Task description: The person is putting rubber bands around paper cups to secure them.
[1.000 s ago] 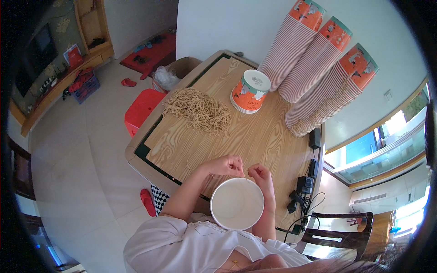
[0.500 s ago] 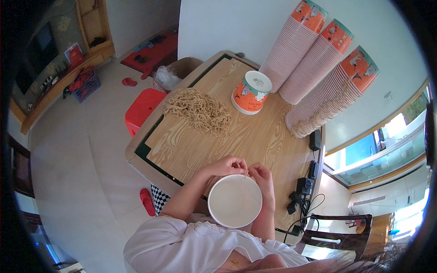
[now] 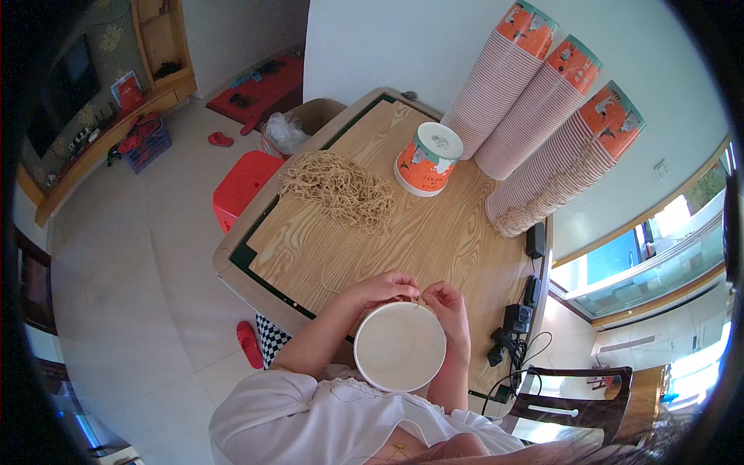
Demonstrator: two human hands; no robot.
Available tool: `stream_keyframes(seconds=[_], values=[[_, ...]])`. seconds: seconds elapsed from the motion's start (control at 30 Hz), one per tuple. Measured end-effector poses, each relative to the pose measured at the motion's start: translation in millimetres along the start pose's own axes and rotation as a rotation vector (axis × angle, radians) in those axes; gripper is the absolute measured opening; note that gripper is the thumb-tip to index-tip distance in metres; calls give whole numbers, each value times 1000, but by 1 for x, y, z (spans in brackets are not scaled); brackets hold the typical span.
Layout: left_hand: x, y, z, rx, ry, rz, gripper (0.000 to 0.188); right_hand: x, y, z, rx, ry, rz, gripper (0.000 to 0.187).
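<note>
A white-lined paper bucket (image 3: 400, 347) rests close against my body, its open mouth facing up at me. At its far rim my left hand (image 3: 390, 287) and my right hand (image 3: 448, 308) meet, both with fingers pinched. Between the fingertips a short bit of tan string (image 3: 419, 301) shows, and both hands appear to grip it. The bucket's outer wall is hidden from me. Beyond my left hand lies a loose heap of tan string (image 3: 339, 191) on the wooden table (image 3: 434, 240).
Upside-down orange and green buckets (image 3: 428, 159) stand past the heap. Three tall bucket stacks (image 3: 496, 81) lean by the wall; the nearest has string strands along it. Black adapters and cables (image 3: 518, 319) line the right edge. A red stool (image 3: 246, 186) and a dark chair (image 3: 573, 407) flank the table.
My right hand has shifted slightly down, and the bucket's far rim sits a little lower. Both hands still pinch at the string.
</note>
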State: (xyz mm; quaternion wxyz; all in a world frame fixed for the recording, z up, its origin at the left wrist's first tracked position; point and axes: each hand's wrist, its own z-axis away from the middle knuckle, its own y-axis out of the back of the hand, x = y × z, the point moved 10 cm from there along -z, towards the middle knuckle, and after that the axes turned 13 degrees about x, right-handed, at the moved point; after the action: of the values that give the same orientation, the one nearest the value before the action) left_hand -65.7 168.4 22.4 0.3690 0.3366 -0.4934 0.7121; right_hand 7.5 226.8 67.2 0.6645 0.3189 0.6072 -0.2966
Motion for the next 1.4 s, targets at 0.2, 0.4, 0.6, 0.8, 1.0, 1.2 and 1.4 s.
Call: stream_keyframes(seconds=[0.2, 0.4, 0.6, 0.8, 1.0, 1.2, 1.4], values=[[-3, -7, 4, -56, 54, 157, 20, -2, 1, 3, -41, -22, -3, 5], [-17, 2, 1, 22, 143, 277, 25, -2, -1, 4, -36, -39, -46, 4], [-5, 8, 6, 80, 40, 148, 22, -2, -1, 6, -24, -45, -55, 3], [0, 12, -3, 102, -49, -42, 21, 8, 3, 1, -15, -43, -61, 5], [8, 4, -1, 85, -54, -94, 18, 6, 3, -1, -12, -25, -57, 8], [7, 5, -2, 84, -37, -71, 15, -7, -4, 1, -3, -10, -87, 11], [2, 5, -7, 61, -37, 11, 14, -3, -4, 1, 4, -39, -95, 18]])
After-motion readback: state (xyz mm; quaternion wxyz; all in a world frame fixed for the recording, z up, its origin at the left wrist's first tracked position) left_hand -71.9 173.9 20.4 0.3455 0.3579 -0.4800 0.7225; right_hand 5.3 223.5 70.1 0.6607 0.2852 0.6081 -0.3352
